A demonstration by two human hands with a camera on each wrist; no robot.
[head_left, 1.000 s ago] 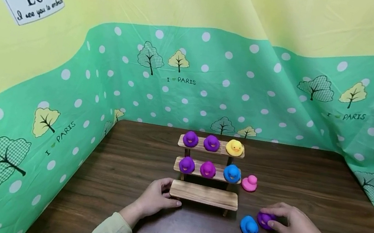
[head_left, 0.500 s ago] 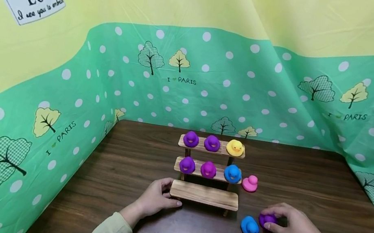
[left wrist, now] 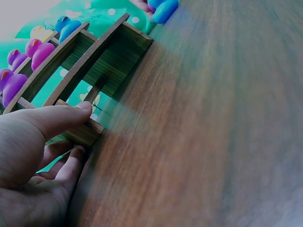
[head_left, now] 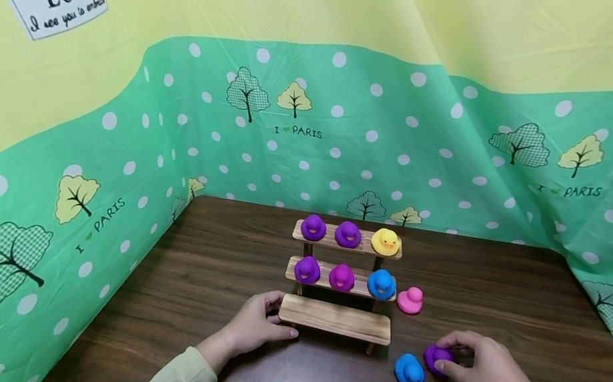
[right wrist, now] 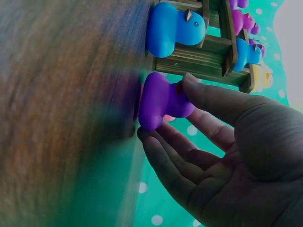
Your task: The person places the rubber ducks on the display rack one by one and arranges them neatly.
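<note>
Right hand (head_left: 485, 376) pinching purple duck (head_left: 431, 358) at table level, right of rack (head_left: 335, 319); left hand (head_left: 254, 328) gripping rack's near left end.
Right thumb and finger close on the duck's head, other fingers loosely bent; left thumb above bottom shelf, fingertips below. Blue duck (head_left: 409, 372) just left, partly between purple duck and rack's near side; pink duck (head_left: 410, 301) farther off, by middle shelf's right end. Shelved ducks (head_left: 342, 278) fill top and middle tiers. Cloth (head_left: 357, 105) behind. Thumb hides part of purple duck; can't tell if it's lifted. Left sleeve (head_left: 178, 378) cut off at bottom; left-wrist table (left wrist: 199, 142) blurred.
</note>
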